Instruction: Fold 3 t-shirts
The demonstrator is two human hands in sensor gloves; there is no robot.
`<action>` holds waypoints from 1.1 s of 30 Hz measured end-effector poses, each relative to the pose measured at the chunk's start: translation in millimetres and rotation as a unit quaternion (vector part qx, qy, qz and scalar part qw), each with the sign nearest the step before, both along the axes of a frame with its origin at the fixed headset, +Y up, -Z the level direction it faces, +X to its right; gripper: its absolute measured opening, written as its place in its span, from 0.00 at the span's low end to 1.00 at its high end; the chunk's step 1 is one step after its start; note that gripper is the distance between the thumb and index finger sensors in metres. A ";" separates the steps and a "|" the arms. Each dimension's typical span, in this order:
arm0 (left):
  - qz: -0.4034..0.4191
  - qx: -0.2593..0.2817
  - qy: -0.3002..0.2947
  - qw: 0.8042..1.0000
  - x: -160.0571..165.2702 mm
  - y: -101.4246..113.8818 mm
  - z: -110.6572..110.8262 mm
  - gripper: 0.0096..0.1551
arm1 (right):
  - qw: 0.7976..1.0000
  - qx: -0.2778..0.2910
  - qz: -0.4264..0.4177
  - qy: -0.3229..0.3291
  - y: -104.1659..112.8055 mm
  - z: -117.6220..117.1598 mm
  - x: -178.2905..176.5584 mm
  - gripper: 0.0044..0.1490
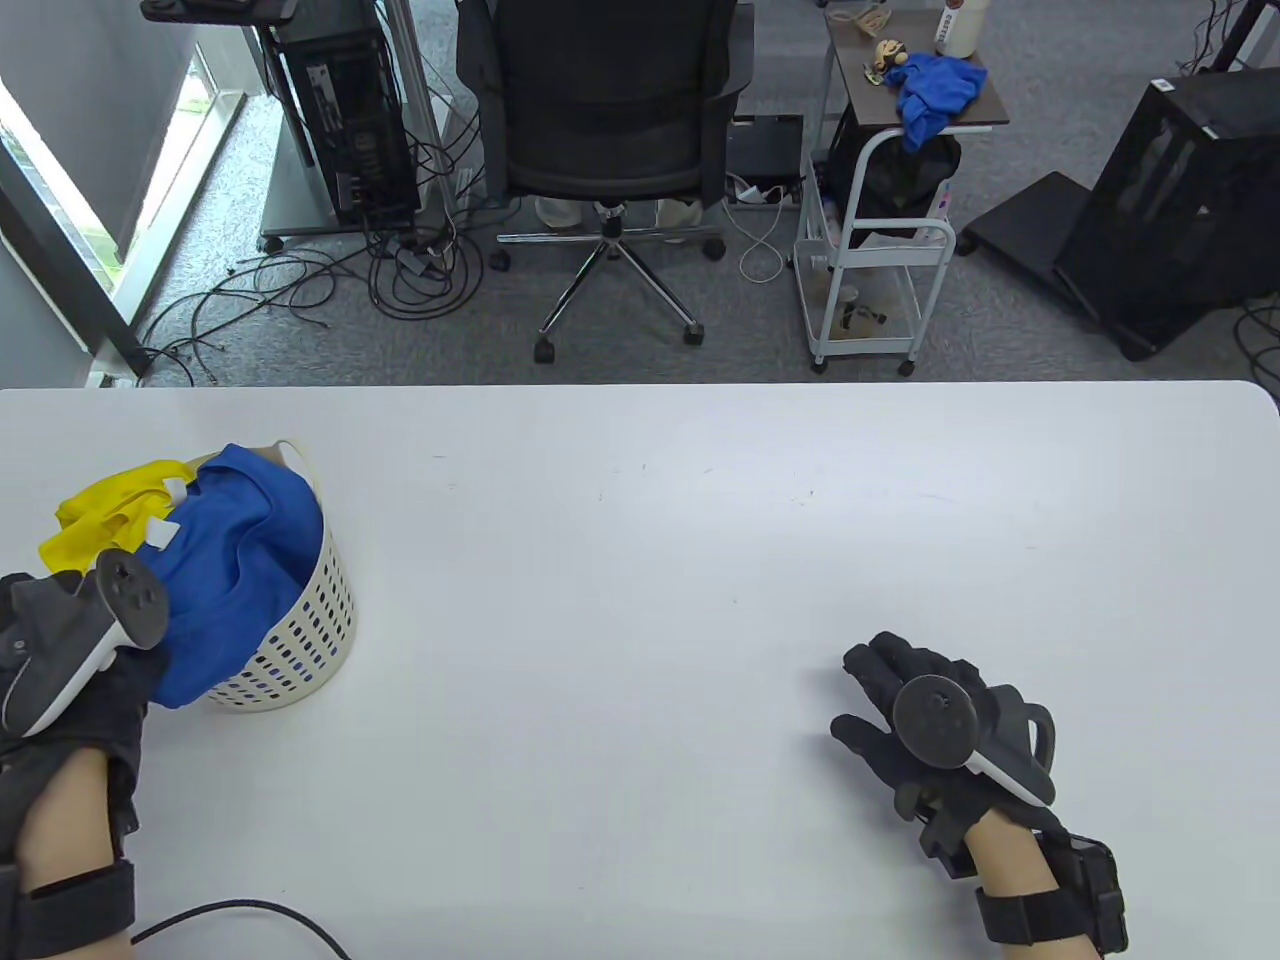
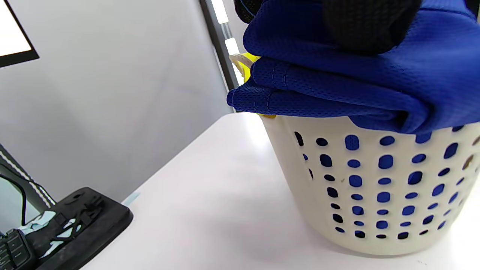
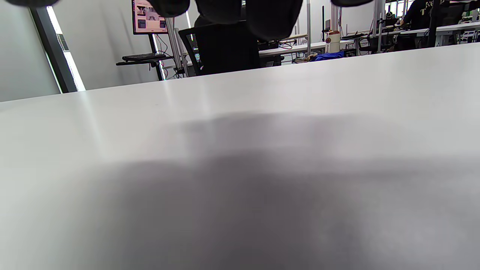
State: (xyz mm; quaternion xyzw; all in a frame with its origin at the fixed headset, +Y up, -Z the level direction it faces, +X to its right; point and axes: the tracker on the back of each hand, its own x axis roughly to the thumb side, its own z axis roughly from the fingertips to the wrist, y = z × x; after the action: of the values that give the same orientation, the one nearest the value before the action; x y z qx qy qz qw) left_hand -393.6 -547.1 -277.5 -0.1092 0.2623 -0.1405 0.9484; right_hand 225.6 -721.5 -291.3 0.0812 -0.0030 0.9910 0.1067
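Where table view hides it, left hand [image 1: 70, 640] seemingly grips blue t-shirt [image 2: 337, 82]

basket [image 1: 300, 630] sitting on surface [image 1: 640, 560] at 9 o'clock | t-shirts [image 1: 240, 570] lying in basket | right hand [image 1: 930, 730] resting at 4 o'clock

Left hand [image 1: 70, 640] seemingly grips blue t-shirt [image 1: 235, 570] in basket [image 1: 300, 640].

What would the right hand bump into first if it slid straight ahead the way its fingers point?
Probably nothing on the table. The right hand lies over the white table with fingers pointing up-left across bare tabletop. That line seems to pass well clear of the white perforated plastic basket, though depth is unclear.
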 end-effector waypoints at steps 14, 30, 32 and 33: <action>-0.053 0.151 -0.039 0.986 56.9 65.9 1.8 0.22 | 1.000 0.005 -0.007 0.003 1.6 0.4 1.1 0.45; -0.047 0.322 -0.176 0.929 228.4 174.8 -2.8 0.23 | 0.999 0.013 -0.038 0.014 5.4 2.5 3.1 0.45; -0.049 0.321 -0.194 0.926 253.6 176.2 -5.3 0.23 | 0.999 0.014 -0.042 0.013 5.8 2.4 4.1 0.45; -0.055 0.318 -0.209 0.923 268.2 175.3 -7.8 0.23 | 0.999 0.013 -0.045 0.012 5.8 2.3 4.9 0.45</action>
State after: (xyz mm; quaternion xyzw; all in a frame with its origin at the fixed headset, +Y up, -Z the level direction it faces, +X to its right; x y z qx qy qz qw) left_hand -125.4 -371.8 -285.3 0.2444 0.0951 -0.1213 0.9574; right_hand 230.5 -715.7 -289.0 0.0942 -0.0183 0.9840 0.1503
